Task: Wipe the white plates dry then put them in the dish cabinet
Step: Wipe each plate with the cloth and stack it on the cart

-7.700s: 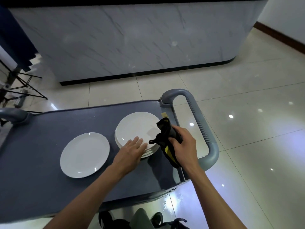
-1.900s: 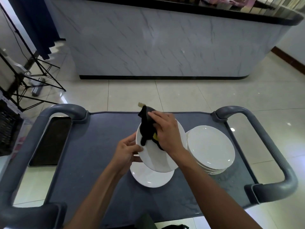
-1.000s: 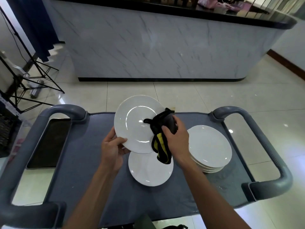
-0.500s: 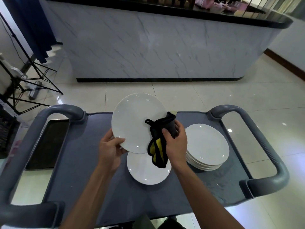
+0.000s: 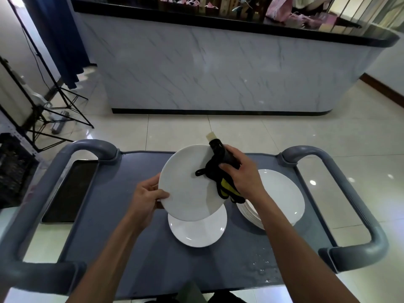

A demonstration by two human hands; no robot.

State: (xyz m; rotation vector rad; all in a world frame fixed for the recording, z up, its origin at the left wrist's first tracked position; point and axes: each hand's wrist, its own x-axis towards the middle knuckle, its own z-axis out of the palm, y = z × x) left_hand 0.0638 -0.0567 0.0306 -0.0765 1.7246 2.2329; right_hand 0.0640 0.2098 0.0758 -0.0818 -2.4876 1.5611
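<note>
Shiny pale floor tiles (image 5: 273, 132) all around, and a big marble counter (image 5: 218, 73) at the back. Up close, a grey cart (image 5: 122, 226) with thick handles on both sides.

Left hand (image 5: 146, 195) gripping the left rim of a white plate (image 5: 185, 191), thumb on the face, fingers curled behind. Plate held up off the cart and tilted, face up toward the camera. Right hand (image 5: 240, 176) clutching a black and yellow cloth (image 5: 218, 169), pressed on the plate's upper right part.

Right under the held plate, one more plate (image 5: 196, 230) lying flat on the cart. Just to the right, a stack of plates (image 5: 282, 197), partly hidden by the right arm. Some water drops (image 5: 260, 267) on the cart near the right corner. Dark tray (image 5: 67, 189) lying by the left handle. Black stand legs (image 5: 54, 110) on the floor, far left.
</note>
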